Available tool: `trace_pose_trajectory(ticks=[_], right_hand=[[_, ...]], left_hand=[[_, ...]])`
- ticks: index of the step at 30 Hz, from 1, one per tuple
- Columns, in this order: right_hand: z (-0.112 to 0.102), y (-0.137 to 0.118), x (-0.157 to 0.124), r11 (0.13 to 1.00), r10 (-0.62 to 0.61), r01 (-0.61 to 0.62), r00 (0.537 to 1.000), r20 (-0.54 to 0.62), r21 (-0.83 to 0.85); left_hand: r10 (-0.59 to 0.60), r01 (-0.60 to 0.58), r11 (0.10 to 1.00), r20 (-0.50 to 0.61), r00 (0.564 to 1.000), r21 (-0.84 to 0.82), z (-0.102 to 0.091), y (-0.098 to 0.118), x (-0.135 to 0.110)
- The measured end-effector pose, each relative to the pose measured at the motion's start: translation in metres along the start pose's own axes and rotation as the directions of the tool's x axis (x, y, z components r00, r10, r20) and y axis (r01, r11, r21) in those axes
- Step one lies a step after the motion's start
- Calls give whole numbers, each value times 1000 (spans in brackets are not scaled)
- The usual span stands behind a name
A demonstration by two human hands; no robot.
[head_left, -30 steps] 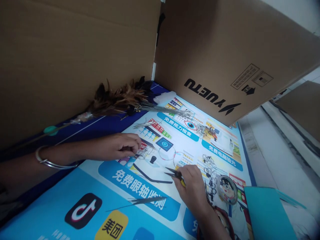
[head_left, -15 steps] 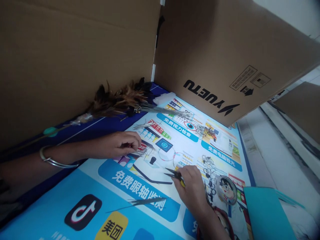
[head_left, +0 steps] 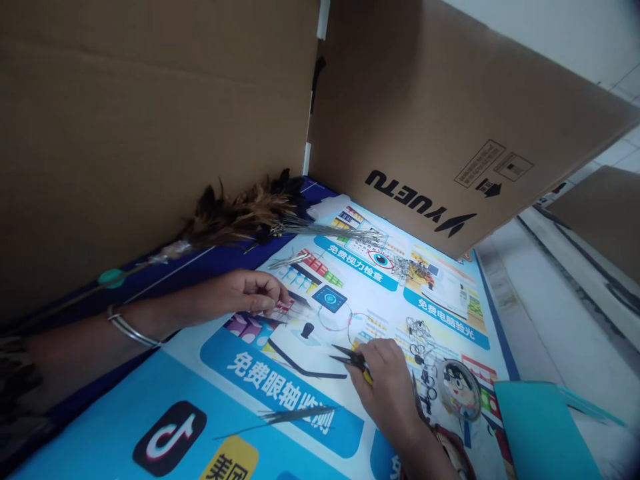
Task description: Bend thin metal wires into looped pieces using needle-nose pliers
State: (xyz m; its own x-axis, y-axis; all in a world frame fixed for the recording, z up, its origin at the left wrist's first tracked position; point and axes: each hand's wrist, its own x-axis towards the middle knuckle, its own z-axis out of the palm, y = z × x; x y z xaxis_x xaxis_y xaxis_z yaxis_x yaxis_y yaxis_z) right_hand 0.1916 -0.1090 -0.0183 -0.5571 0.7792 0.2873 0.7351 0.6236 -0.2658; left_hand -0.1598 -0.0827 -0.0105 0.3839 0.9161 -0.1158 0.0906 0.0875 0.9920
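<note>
My right hand (head_left: 387,377) is wrapped round a pair of needle-nose pliers (head_left: 354,360) with dark jaws and a bit of yellow on the handle. The jaws point left, slightly parted, and nothing shows between them. To the left, my left hand (head_left: 255,293) hovers low over the printed sheet (head_left: 300,313), thumb and fingers drawn together in a pinch. Whatever it may hold is too small to make out. A bundle of thin dark wires (head_left: 300,415) lies below the pliers. More short thin wires (head_left: 287,261) rest just beyond my left hand.
Brown feathers (head_left: 240,210) and a bundle of long wires (head_left: 340,230) lie at the back. Dark rings and wire loops (head_left: 423,353) lie beside a round clear dish (head_left: 461,390) at right. Cardboard walls (head_left: 425,120) stand behind and left. A teal box (head_left: 543,427) is front right.
The camera view has shifted slightly. My left wrist and forearm have moved right, with the fingers still pinched. My right hand keeps the pliers in nearly the same place.
</note>
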Motion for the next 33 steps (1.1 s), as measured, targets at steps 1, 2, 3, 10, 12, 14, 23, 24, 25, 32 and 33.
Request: trace_pose_trajectory(ticks=[1,2,3,10,12,14,23,24,25,32,33], right_hand=[[0,0,0,1000,-1,1,1000,-3,-3],[1,0,0,1000,0,0,1000,-4,-4],[1,0,0,1000,1,-1,1000,-3,-3],[1,1,-1,1000,-8,8,1000,1,3],[1,1,0,1000,-11,11,1000,-6,1],[1,0,0,1000,-11,11,1000,-7,-1],[-1,0,1,1000,-16,16,1000,-2,-12],[-1,-1,1,1000,-16,16,1000,-2,-11],[-1,-1,1,1000,-16,16,1000,-4,-10],[-3,-2,2,1000,9,-9,1000,9,13],[-3,-2,2,1000,13,-13,1000,16,14]], left_hand=[[-17,17,998,4,1000,-52,1,-2,0],[-32,32,995,5,999,-98,1,-4,1],[-45,45,990,5,999,-137,3,-6,1],[-113,113,948,15,993,-297,10,-6,1],[-101,106,932,32,994,-346,11,-5,0],[-80,94,919,53,995,-383,11,-5,0],[-73,99,914,80,994,-394,13,0,-2],[-74,101,916,83,994,-388,14,1,-2],[-74,102,918,88,993,-384,14,2,-3],[-73,106,918,100,992,-382,14,0,-1],[-74,106,918,97,992,-381,13,-2,-1]])
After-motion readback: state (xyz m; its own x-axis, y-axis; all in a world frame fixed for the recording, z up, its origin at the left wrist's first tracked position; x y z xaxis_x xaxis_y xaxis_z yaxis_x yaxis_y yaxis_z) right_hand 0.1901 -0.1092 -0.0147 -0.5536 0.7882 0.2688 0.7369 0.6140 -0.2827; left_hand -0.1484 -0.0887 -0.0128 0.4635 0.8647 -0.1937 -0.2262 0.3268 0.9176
